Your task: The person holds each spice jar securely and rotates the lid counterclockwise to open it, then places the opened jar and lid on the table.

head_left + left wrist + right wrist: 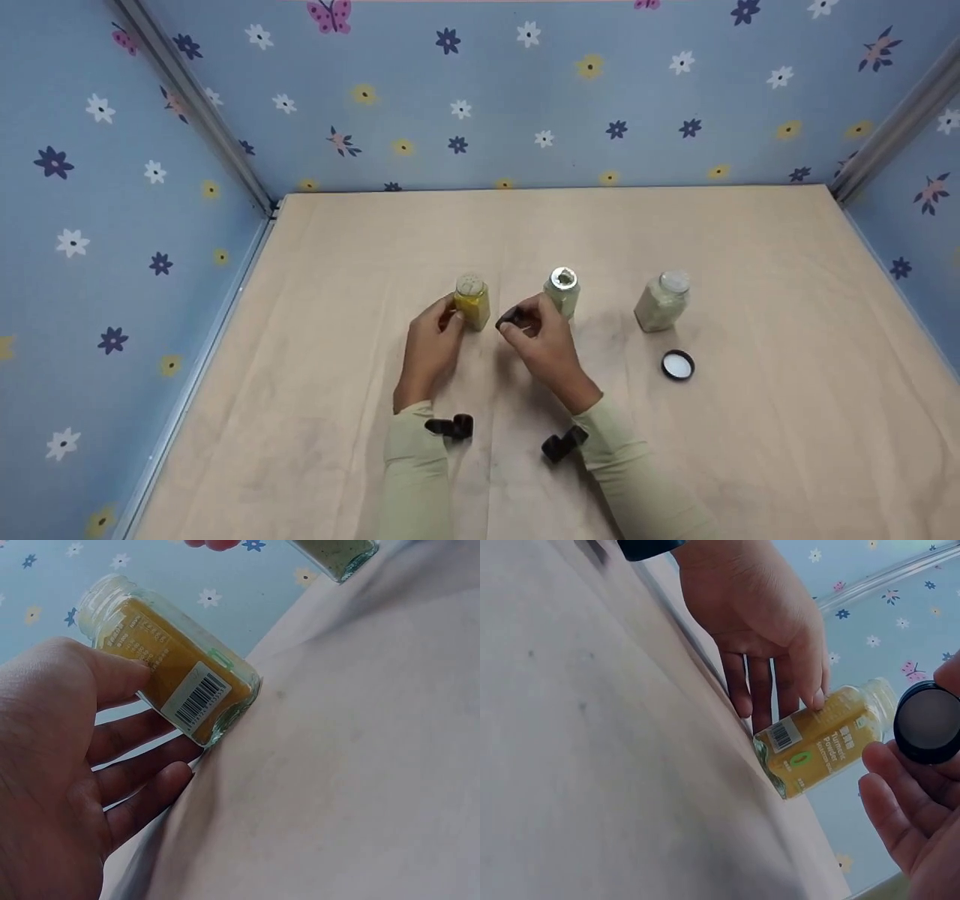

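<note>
My left hand [433, 346] grips a glass jar of yellow turmeric powder [472, 307] by its left side, thumb in front. The jar is uncapped, with a shaker top in its mouth; its label [832, 742] reads Turmeric Powder in the right wrist view. My right hand [546, 343] pinches a small black lid [928, 722] between thumb and fingers. The lid's pale inside faces the right wrist camera, and it is apart from the jar. Just behind the right hand stands a second glass jar [562, 291] with a silvery rim and greenish contents, partly hidden by the fingers.
Farther right is a third glass jar [661, 306] with pale green contents and a whitish top. A black-rimmed lid [678, 365] lies white inside up in front of it. Pale cloth [787, 420] covers the table, bounded by blue flowered walls [525, 75].
</note>
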A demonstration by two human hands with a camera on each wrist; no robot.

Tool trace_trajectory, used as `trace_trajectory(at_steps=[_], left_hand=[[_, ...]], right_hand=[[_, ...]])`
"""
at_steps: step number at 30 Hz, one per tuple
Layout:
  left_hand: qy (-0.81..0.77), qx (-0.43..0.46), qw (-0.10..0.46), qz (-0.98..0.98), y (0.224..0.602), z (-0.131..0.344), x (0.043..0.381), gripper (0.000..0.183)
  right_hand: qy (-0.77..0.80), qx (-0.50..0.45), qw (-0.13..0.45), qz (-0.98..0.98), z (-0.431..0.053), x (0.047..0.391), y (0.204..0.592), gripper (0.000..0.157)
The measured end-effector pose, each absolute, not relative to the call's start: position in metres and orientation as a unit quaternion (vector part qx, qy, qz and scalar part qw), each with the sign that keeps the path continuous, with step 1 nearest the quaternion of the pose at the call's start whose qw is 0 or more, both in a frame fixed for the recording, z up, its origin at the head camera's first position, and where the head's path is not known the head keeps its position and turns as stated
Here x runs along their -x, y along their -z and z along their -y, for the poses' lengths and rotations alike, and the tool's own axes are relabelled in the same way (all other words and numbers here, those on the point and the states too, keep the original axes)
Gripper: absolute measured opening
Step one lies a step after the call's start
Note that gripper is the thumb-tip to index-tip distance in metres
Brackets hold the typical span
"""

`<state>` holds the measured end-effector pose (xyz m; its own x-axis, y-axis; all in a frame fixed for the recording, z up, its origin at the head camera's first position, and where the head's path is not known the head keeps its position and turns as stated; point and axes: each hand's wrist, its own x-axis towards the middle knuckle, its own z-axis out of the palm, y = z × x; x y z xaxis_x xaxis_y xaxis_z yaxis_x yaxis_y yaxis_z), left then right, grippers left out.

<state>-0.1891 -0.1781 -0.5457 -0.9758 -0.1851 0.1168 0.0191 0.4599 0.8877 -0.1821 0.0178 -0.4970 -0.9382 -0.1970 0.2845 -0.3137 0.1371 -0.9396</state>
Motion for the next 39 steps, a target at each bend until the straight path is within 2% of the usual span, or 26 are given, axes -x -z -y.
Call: trace_trajectory(at_steps=[6, 23, 35, 39], left_hand=[[0.524, -0.050, 0.102, 0.844, 0.545, 0.179, 0.189, 0.038], [0.531, -0.055, 0.097, 0.840, 0.542, 0.177, 0.189, 0.037], [0.525, -0.055, 0.102, 0.843, 0.541, 0.178, 0.190, 0.037], [0.522, -0.058, 0.101, 0.845, 0.541, 0.178, 0.190, 0.037]], right_hand=[[-0.640, -0.172, 0.035, 0.748, -0.018, 0.189, 0.514, 0.024], [-0.593, -0.208, 0.015, 0.778, -0.017, 0.185, 0.516, 0.027], [-0.563, -0.263, 0.043, 0.783, -0.012, 0.182, 0.521, 0.035], [-0.535, -0.276, 0.034, 0.798, -0.011, 0.182, 0.523, 0.038]])
